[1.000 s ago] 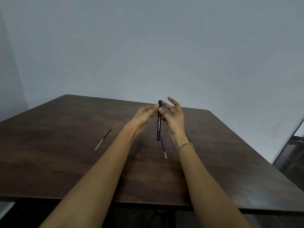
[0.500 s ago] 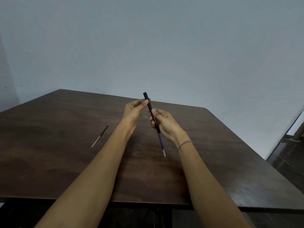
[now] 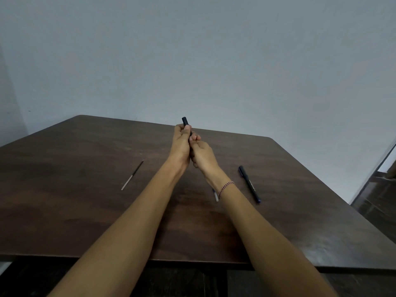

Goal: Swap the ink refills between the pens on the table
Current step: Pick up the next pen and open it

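Note:
Both hands meet above the middle of the brown table [image 3: 85,211]. My left hand [image 3: 181,144] grips the upper part of a black pen [image 3: 185,121], whose top end sticks out above the fingers. Pressed against the left hand, my right hand [image 3: 202,156] curls round the pen's lower part, which is hidden. A second dark pen [image 3: 249,184] lies on the table to the right of my right wrist. A thin dark refill with a pale end [image 3: 132,175] lies to the left. A blue refill's white end [image 3: 216,196] shows on the table beside my right wrist.
A plain grey wall stands behind the table. The table's right edge runs close to a dark doorway or frame [image 3: 381,189] at the far right. The near edge of the table crosses under both forearms.
My hands have come together and both now wrap the black pen, which has tipped away from me. My right hand went from spread fingers to curled. The refills on the table have not moved.

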Demonstrator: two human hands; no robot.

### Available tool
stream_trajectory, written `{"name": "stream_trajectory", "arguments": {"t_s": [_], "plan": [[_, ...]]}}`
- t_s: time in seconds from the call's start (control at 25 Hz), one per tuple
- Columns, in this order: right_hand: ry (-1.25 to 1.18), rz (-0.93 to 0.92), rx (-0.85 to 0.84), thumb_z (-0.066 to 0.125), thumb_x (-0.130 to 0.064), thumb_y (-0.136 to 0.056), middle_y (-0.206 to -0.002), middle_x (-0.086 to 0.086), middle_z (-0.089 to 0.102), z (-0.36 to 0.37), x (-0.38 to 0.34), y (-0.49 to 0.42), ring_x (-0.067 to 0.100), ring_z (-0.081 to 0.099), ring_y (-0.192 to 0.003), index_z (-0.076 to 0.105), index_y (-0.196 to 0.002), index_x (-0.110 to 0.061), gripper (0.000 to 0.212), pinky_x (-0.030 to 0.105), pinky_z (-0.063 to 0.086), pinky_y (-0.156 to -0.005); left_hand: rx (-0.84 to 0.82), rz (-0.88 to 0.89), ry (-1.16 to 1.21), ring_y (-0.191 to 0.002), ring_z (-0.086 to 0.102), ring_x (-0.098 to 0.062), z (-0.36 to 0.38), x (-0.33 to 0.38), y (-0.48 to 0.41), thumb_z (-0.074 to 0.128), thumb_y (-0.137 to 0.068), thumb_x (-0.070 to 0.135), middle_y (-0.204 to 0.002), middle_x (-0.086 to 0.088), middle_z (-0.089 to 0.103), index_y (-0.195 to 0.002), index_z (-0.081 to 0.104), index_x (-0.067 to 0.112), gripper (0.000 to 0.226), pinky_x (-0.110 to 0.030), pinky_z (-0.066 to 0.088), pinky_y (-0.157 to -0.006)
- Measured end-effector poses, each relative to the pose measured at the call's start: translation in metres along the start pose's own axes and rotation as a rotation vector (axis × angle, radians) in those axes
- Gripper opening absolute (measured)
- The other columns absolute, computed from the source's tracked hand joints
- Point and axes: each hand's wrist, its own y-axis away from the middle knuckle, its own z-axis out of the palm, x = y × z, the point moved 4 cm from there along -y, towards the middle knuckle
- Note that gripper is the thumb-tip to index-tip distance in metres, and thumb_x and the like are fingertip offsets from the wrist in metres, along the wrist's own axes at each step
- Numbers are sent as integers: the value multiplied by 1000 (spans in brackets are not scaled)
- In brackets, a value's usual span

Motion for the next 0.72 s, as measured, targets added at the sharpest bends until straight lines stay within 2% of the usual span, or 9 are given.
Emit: {"name": "stream_trajectory", "arguments": {"t_s": [0.08, 0.16, 0.24, 0.32, 0.36, 0.44, 0.52, 0.6, 0.72], "plan": [[58, -34, 27, 34, -38, -101, -68, -4, 52, 1, -1, 0, 4, 41, -57, 56, -75, -22, 38, 19, 31, -52, 5, 25, -3, -59, 46, -10, 2, 4, 2, 33, -101, 14, -62, -1, 39, -86, 40, 14, 17, -19, 45, -59], [93, -60, 30, 32, -38, -102, -87, 6, 60, 3, -1, 1, 10, 52, -70, 63, -100, -12, 41, 22, 41, -62, 10, 33, 9, -56, 44, -10, 3, 6, 3, 34, -101, 14, -61, -1, 36, -88, 40, 14, 14, -21, 43, -59], [90, -70, 34, 33, -37, -102, -102, 9, 62, 4, -2, 4, 16, 55, -89, 61, -116, -5, 45, 29, 45, -78, -2, 23, 32, -56, 46, -10, 2, 6, 3, 36, -101, 15, -61, -2, 37, -90, 41, 14, 12, -23, 44, -61], [101, -112, 23, 34, -34, -102, -111, 9, 64, 3, -2, 6, 16, 55, -96, 58, -123, -6, 43, 34, 45, -89, -21, 22, 25, -59, 53, -11, -1, 7, 4, 38, -100, 15, -63, -2, 45, -91, 43, 14, 10, -24, 48, -63], [136, -145, 22, 34, -34, -102, -107, 7, 65, -1, -2, 7, 17, 59, -93, 59, -120, -8, 40, 34, 47, -87, -18, 31, -7, -64, 56, -11, -3, 8, 3, 40, -99, 15, -67, -3, 51, -92, 45, 14, 9, -25, 49, -63], [211, -205, 41, 32, -34, -103, -85, -1, 62, -13, 0, 6, 16, 59, -76, 60, -103, -10, 37, 27, 47, -71, 12, 57, -88, -76, 58, -13, -9, 9, 2, 47, -97, 14, -79, -3, 58, -92, 51, 12, 6, -27, 48, -66], [288, -244, 44, 31, -33, -103, -74, -7, 54, -25, 4, 3, 13, 51, -63, 57, -94, -14, 34, 16, 39, -55, 57, 58, -147, -90, 60, -18, -16, 9, -2, 52, -94, 12, -93, -3, 63, -90, 58, 12, 7, -34, 48, -79], [388, -270, 27, 33, -27, -103, -73, -8, 51, -30, 9, -1, 11, 47, -63, 59, -99, -11, 31, 15, 34, -52, 101, 36, -225, -94, 62, -17, -21, 7, -4, 54, -93, 11, -100, -4, 65, -91, 62, 12, 8, -35, 45, -86], [488, -265, 28, 41, -20, -101, -82, -3, 51, -34, 15, -8, 8, 43, -68, 60, -104, -5, 23, 19, 31, -57, 204, 20, -212, -89, 63, -15, -30, 8, -6, 55, -92, 9, -104, -9, 66, -100, 62, 3, 12, -30, 46, -78]]}}
